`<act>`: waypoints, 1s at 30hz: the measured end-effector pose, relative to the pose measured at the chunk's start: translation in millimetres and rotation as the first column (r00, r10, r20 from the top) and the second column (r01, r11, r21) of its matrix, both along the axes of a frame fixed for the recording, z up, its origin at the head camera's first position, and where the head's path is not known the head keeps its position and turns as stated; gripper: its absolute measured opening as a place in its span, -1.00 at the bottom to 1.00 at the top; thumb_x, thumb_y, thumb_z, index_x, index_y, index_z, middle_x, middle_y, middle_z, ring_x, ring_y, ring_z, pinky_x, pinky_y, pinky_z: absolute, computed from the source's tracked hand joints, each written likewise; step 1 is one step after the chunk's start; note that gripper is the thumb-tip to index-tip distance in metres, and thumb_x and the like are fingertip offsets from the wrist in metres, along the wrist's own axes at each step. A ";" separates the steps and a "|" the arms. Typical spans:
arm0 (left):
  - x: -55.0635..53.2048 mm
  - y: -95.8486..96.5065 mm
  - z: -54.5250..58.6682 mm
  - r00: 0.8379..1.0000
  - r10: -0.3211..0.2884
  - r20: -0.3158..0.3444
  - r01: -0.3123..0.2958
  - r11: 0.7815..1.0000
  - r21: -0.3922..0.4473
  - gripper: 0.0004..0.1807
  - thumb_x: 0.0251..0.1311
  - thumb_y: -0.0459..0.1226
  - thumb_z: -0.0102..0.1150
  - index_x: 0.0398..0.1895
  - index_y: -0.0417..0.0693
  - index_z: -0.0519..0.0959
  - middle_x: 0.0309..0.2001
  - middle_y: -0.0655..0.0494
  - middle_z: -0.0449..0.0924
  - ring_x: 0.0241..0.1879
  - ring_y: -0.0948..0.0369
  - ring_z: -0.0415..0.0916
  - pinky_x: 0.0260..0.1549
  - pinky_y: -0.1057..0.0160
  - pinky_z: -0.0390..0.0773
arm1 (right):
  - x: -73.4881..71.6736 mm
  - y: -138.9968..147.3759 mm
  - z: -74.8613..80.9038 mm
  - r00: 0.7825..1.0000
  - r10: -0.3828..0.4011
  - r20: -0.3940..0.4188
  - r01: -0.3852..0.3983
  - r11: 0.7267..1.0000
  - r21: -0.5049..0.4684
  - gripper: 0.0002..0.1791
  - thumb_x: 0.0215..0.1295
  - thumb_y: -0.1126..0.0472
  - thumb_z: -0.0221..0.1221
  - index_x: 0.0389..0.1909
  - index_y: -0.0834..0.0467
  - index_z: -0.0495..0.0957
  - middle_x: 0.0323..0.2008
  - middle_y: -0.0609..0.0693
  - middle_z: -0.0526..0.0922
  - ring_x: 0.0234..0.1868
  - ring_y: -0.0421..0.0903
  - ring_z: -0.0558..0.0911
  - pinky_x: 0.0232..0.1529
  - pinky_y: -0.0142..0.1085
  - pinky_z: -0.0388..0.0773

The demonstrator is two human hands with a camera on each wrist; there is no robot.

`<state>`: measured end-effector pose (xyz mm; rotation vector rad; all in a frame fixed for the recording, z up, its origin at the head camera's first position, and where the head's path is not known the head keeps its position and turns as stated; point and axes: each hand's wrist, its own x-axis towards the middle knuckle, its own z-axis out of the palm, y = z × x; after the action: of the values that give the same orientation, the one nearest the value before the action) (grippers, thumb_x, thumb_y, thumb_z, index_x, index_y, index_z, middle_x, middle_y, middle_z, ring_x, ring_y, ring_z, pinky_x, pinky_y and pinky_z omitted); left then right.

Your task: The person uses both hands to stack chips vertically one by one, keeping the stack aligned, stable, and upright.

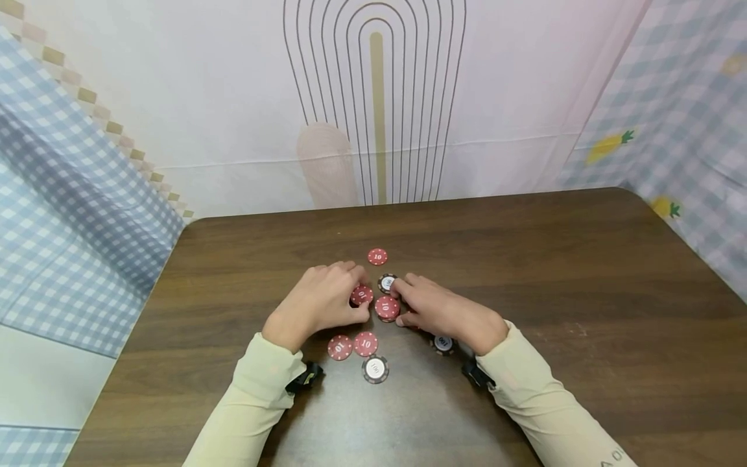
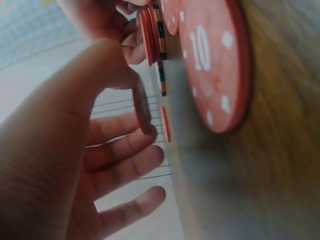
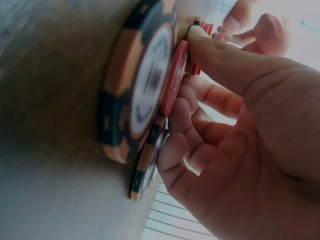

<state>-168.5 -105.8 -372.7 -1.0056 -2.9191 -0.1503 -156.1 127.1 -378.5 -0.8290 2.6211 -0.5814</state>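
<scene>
My left hand (image 1: 323,298) pinches a red poker chip (image 1: 362,295) marked 10 between thumb and fingers. In the left wrist view that chip (image 2: 142,107) is tilted nearly on edge, above the table. Just to its right is a small stack of chips (image 1: 387,309), red on top with a black-edged one at the bottom. My right hand (image 1: 446,308) has its thumb and index finger on the sides of this stack. Its other fingers curl near a loose red chip (image 3: 175,82) and a black chip (image 3: 149,160) in the right wrist view.
Two red chips (image 1: 366,344) and a black 100 chip (image 1: 375,369) lie nearer me. A lone red chip (image 1: 377,257) lies farther back, and another black chip (image 1: 443,344) is under the right wrist. Cloth hangs behind the brown table (image 1: 554,259).
</scene>
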 end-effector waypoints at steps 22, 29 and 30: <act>8.5 15.6 4.7 0.996 -0.089 0.000 0.089 0.996 0.018 -0.55 0.06 0.04 0.28 -0.01 0.04 0.68 -0.03 0.12 0.65 -0.12 0.13 0.65 -0.19 0.05 0.68 | -2.0 0.5 -3.9 1.000 -0.014 0.009 0.014 1.000 0.016 -0.61 0.44 0.15 0.35 0.16 0.15 0.49 -0.07 0.05 0.48 -0.06 0.01 0.49 0.03 -0.05 0.49; 8.8 20.3 0.3 0.994 -0.109 -0.009 0.109 0.994 -0.012 -0.59 0.08 0.04 0.30 -0.06 0.05 0.68 -0.09 0.14 0.64 -0.14 0.13 0.63 -0.24 0.06 0.67 | -0.9 0.0 -1.2 1.000 0.006 -0.012 -0.005 1.000 0.017 -0.56 0.44 0.15 0.35 0.22 0.18 0.47 -0.05 0.09 0.50 -0.03 0.05 0.53 0.06 0.01 0.52; 9.0 20.7 -0.3 0.994 -0.110 -0.010 0.109 0.994 -0.015 -0.59 0.09 0.04 0.30 -0.06 0.06 0.69 -0.10 0.14 0.64 -0.14 0.14 0.63 -0.24 0.06 0.67 | -0.7 -0.3 -1.2 1.000 0.005 -0.013 -0.004 1.000 0.022 -0.54 0.44 0.15 0.35 0.24 0.18 0.46 -0.04 0.09 0.50 -0.02 0.06 0.53 0.07 0.01 0.52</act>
<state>-159.5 -85.1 -373.0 -1.1654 -2.8600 -0.1280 -156.8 126.8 -379.8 -0.8347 2.6323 -0.5474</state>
